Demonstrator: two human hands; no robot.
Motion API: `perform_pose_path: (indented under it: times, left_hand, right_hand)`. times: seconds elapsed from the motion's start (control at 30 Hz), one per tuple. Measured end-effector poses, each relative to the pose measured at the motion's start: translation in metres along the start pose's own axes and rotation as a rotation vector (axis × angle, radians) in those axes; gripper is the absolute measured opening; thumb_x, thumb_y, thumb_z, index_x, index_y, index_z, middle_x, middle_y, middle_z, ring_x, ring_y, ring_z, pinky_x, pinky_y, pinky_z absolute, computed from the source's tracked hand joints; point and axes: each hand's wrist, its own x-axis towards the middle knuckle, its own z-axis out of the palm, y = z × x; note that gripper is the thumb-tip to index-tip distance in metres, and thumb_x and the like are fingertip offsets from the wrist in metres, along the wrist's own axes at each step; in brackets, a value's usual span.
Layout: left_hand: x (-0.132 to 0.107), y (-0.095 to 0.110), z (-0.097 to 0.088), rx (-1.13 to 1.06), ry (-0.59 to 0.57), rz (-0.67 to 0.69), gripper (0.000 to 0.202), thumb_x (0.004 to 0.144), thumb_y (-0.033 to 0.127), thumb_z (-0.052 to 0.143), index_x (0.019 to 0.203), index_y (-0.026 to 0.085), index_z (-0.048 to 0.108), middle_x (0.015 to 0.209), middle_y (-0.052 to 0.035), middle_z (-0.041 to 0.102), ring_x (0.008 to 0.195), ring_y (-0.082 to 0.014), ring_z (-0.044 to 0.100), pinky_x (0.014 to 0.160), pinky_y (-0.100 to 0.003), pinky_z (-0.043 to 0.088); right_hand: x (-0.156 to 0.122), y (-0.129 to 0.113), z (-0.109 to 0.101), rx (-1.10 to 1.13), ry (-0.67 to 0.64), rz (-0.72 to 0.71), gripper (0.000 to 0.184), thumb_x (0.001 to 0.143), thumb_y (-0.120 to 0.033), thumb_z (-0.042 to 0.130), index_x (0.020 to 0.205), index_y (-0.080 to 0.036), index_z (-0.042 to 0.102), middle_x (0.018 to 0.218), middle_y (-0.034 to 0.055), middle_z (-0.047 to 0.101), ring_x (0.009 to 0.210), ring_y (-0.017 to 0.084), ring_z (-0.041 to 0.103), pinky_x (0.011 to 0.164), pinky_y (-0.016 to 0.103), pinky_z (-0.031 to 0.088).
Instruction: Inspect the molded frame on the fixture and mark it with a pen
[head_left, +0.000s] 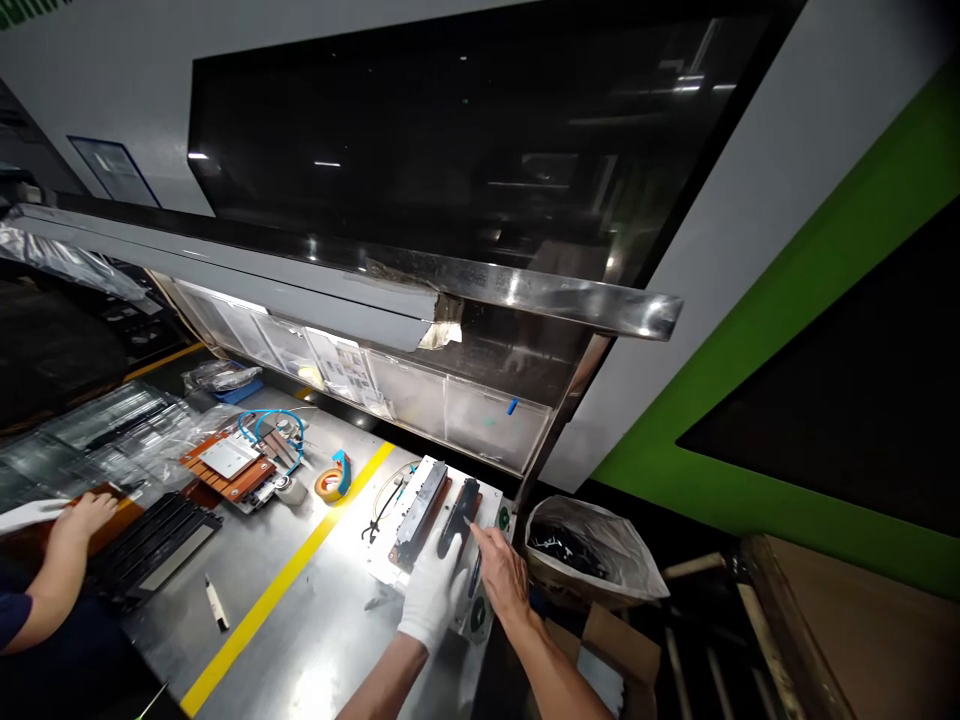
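Note:
My left hand (433,598) wears a white glove and rests flat on the steel bench beside a brown fixture plate (420,515) that carries a long metal block. My bare right hand (501,572) reaches to a long black part (459,515) lying on the fixture's right side. Its fingertips pinch or touch the part's near end. Thin wires (382,505) loop off the fixture's left side.
A yellow line (300,560) crosses the steel bench. A tape roll (331,482), another fixture with blue tubing (247,455), black trays (154,545) and a small tool (217,605) lie to the left. Another person's arm (64,560) works at far left. A plastic bag of black parts (585,550) sits to the right.

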Motion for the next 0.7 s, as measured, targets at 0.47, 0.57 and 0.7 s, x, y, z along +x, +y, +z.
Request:
perform_pose_path:
  times: [0.47,0.57,0.7]
  left_hand:
    - [0.053,0.013,0.010,0.110,-0.142,-0.144,0.059,0.089,0.011,0.038,0.147,0.023,0.040,0.136,-0.0200,0.061,0.096,-0.0291,0.072,0.074,-0.042,0.064]
    - [0.056,0.017,0.002,0.087,-0.213,-0.154,0.063,0.088,0.014,0.035,0.149,0.028,0.036,0.140,-0.0211,0.057,0.098,-0.0342,0.072,0.070,-0.049,0.063]
    - [0.062,0.023,-0.010,0.048,-0.270,-0.182,0.061,0.089,0.018,0.035,0.150,0.025,0.036,0.135,-0.0240,0.058,0.105,-0.0385,0.069,0.074,-0.052,0.061]
  right_hand:
    - [0.043,-0.001,-0.014,-0.040,-0.128,-0.030,0.047,0.101,-0.021,0.030,0.133,-0.039,0.059,0.116,0.0001,0.070,0.089,0.014,0.069,0.068,0.027,0.042]
    - [0.046,0.001,-0.014,-0.052,-0.141,-0.028,0.047,0.101,-0.021,0.030,0.135,-0.038,0.058,0.117,0.0006,0.070,0.090,0.015,0.070,0.069,0.027,0.044]
    - [0.051,0.003,-0.014,-0.060,-0.156,-0.028,0.049,0.101,-0.020,0.030,0.136,-0.039,0.058,0.119,0.0010,0.070,0.091,0.015,0.070,0.071,0.027,0.045]
